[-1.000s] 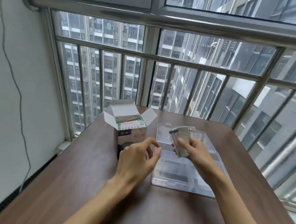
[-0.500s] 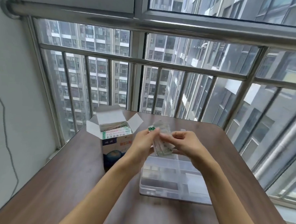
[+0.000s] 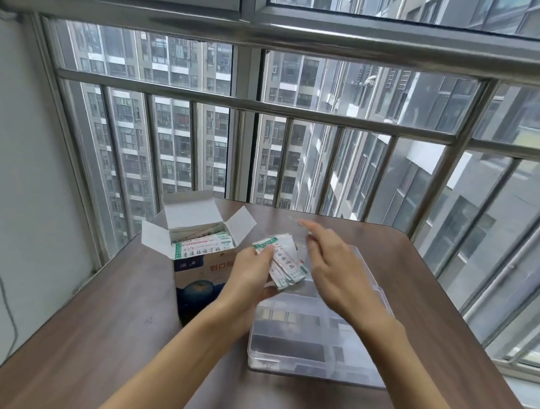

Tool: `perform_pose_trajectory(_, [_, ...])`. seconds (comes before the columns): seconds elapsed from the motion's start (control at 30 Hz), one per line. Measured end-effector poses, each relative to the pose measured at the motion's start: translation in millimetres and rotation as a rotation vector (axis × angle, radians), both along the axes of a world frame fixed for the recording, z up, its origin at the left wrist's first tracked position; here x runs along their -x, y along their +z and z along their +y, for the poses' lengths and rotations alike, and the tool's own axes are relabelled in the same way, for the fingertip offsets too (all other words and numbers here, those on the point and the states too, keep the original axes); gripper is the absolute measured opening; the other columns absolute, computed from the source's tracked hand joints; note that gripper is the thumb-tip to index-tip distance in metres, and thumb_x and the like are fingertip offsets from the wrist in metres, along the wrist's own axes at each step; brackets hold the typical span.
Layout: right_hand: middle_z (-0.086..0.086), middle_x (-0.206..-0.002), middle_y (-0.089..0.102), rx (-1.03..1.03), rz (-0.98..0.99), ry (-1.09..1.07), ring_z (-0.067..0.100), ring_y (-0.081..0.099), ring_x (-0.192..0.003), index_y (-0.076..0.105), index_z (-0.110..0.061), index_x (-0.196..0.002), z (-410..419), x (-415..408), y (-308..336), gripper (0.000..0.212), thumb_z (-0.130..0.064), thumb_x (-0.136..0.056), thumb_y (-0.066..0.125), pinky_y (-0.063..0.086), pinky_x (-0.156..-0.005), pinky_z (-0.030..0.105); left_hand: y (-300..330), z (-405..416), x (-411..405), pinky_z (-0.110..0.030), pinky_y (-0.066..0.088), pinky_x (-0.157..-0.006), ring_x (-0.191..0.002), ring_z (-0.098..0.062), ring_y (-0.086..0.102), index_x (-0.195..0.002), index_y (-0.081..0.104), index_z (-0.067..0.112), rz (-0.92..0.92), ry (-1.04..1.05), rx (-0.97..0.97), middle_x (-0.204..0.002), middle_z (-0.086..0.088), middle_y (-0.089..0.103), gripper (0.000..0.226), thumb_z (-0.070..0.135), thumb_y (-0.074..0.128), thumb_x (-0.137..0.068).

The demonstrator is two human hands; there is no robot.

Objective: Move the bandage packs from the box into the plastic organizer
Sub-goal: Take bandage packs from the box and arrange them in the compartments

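Nearest on the brown bench [image 3: 93, 335], a clear plastic organizer [image 3: 310, 356] is seen under the forearms. Above its far half, a fanned bunch of bandage packs [image 3: 286, 264] is pinched by the left hand [image 3: 252, 275], thumb on top. Just beside it, the right hand [image 3: 334, 270] is held with fingers [image 3: 308, 226] loosely extended, gripping nothing. Further left, the opened box [image 3: 197, 263] is stood upright, more packs showing inside.
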State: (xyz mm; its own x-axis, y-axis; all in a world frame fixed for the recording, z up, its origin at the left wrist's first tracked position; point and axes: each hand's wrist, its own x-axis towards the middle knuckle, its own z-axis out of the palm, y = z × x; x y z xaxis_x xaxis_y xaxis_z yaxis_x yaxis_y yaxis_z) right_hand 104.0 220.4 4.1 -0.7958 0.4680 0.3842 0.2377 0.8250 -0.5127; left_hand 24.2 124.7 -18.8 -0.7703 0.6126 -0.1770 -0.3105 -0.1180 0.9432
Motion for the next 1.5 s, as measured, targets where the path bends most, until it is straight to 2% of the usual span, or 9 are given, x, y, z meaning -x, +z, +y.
perform_pose_trajectory(0.17, [-0.004,-0.085,0.043,0.025,-0.116,0.046,0.014,0.046,-0.086,0.052,-0.026,-0.107,-9.2,6.5,-14.8,0.037,-0.038,-0.102,0.018,0.036,-0.077,0.03,0.7,-1.7,0.4,-0.021,0.056,-0.058,-0.065,-0.008,0.068,-0.101,0.064,0.009,0.108,0.036,0.033,-0.083,-0.006,0.071,0.025,0.019,0.041,-0.102])
perform_pose_trajectory(0.27, [0.001,-0.107,0.058,0.073,-0.036,0.02,0.012,0.055,-0.096,0.055,-0.015,-0.129,-1.3,9.9,-16.2,0.033,-0.021,-0.099,0.042,0.04,-0.083,0.022,7.2,-8.9,10.8,-0.018,0.055,-0.054,-0.059,-0.004,0.067,-0.097,0.061,0.01,0.279,0.0,0.085,-0.081,-0.005,0.069,0.022,0.018,0.041,-0.102])
perform_pose_trajectory(0.37, [-0.004,-0.093,0.068,0.168,0.084,0.0,0.001,0.061,-0.079,0.067,-0.016,-0.117,17.4,4.3,-14.9,0.03,-0.017,-0.086,0.066,0.052,-0.081,0.02,12.7,-18.7,20.2,-0.016,0.052,-0.058,-0.071,-0.003,0.065,-0.093,0.06,0.018,0.509,-0.003,0.179,-0.084,0.002,0.068,0.023,0.021,0.04,-0.102])
perform_pose_trajectory(0.5, [-0.002,-0.087,0.074,0.21,-0.092,0.099,0.004,0.067,-0.078,0.076,-0.017,-0.094,28.0,0.9,-25.3,0.015,-0.015,-0.08,0.074,0.056,-0.082,0.032,12.4,-20.8,24.4,-0.037,0.053,-0.081,-0.09,-0.021,0.066,-0.088,0.06,0.016,0.648,0.003,0.259,-0.091,-0.007,0.069,0.025,0.023,0.04,-0.102])
perform_pose_trajectory(0.73, [-0.001,-0.113,0.069,0.033,-0.681,0.252,0.014,0.063,-0.1,0.071,-0.019,-0.109,22.2,18.9,-7.7,0.028,-0.009,-0.091,0.053,0.048,-0.086,0.024,19.4,-20.3,15.0,-0.01,0.049,-0.053,-0.071,-0.004,0.062,-0.088,0.055,0.019,0.462,0.014,0.127,-0.082,0.003,0.065,0.021,0.021,0.039,-0.102])
perform_pose_trajectory(0.97, [-0.001,-0.108,0.071,-0.028,-0.871,0.254,0.011,0.065,-0.089,0.072,-0.023,-0.108,20.6,18.0,9.8,0.031,-0.006,-0.087,0.059,0.05,-0.078,0.023,-0.1,-40.9,-1.1,-0.024,0.055,-0.068,-0.081,-0.01,0.069,-0.095,0.062,0.017,0.335,-0.026,0.037,-0.089,-0.001,0.072,0.023,0.019,0.04,-0.102])
perform_pose_trajectory(1.1, [-0.001,-0.137,0.053,-0.109,-1.028,0.313,0.018,0.052,-0.122,0.06,-0.025,-0.127,8.6,2.6,15.2,0.055,0.006,-0.09,0.033,0.039,-0.105,0.033,-11.2,-46.8,-5.6,-0.03,0.059,-0.07,-0.086,-0.018,0.071,-0.104,0.064,0.011,0.269,-0.002,0.008,-0.095,-0.009,0.074,0.024,0.018,0.041,-0.101])
perform_pose_trajectory(1.37, [0.002,-0.138,0.051,-0.155,-0.852,0.27,0.019,0.046,-0.123,0.064,-0.028,-0.122,-2.8,-11.9,3.5,0.056,0.005,-0.088,0.034,0.038,-0.103,0.033,-23.0,-49.6,-12.9,-0.026,0.058,-0.064,-0.075,-0.014,0.07,-0.101,0.068,0.009,0.128,0.082,-0.13,-0.088,-0.007,0.075,0.019,0.02,0.054,-0.095])
perform_pose_trajectory(1.5, [-0.003,-0.108,0.07,-0.006,-0.403,0.135,0.013,0.067,-0.091,0.071,-0.028,-0.105,2.4,-16.0,5.4,0.033,-0.009,-0.093,0.047,0.055,-0.079,0.03,-25.9,-48.4,-16.5,-0.026,0.059,-0.071,-0.078,-0.016,0.07,-0.099,0.069,0.01,0.142,0.219,-0.189,-0.09,-0.008,0.075,0.013,0.015,0.062,-0.089])
